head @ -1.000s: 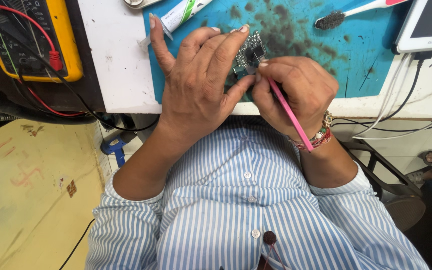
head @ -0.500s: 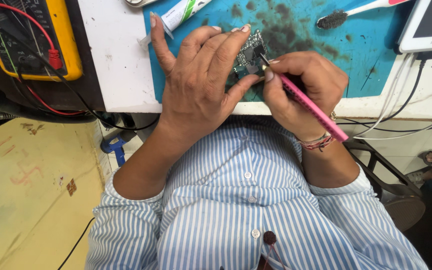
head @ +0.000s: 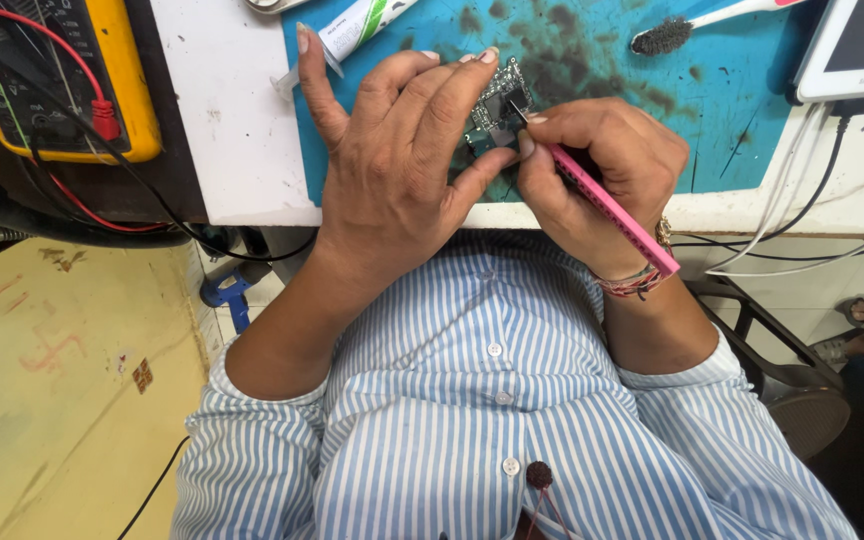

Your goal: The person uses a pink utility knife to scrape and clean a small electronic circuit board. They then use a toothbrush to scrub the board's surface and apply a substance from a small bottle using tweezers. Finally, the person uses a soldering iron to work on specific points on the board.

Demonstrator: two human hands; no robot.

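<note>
My left hand (head: 392, 160) grips a small green circuit board (head: 497, 108) between thumb and fingers, held above the stained blue mat (head: 732, 110). My right hand (head: 602, 175) pinches a pink-handled tool (head: 612, 210) like a pen. Its dark metal tip touches the board's near edge. The handle slants back over my right wrist, which wears thread bracelets. Most of the board is hidden behind my left fingers.
A yellow multimeter (head: 62, 80) with red and black leads lies at the left. A white tube (head: 357, 25) and a dirty toothbrush (head: 692, 25) lie on the mat's far side. A white tablet (head: 862, 45) with cables sits at the right. A chair (head: 782, 380) stands below right.
The pink tool's handle has swung from pointing down toward my chest to slanting right over my wrist. Both hands stay at the board.
</note>
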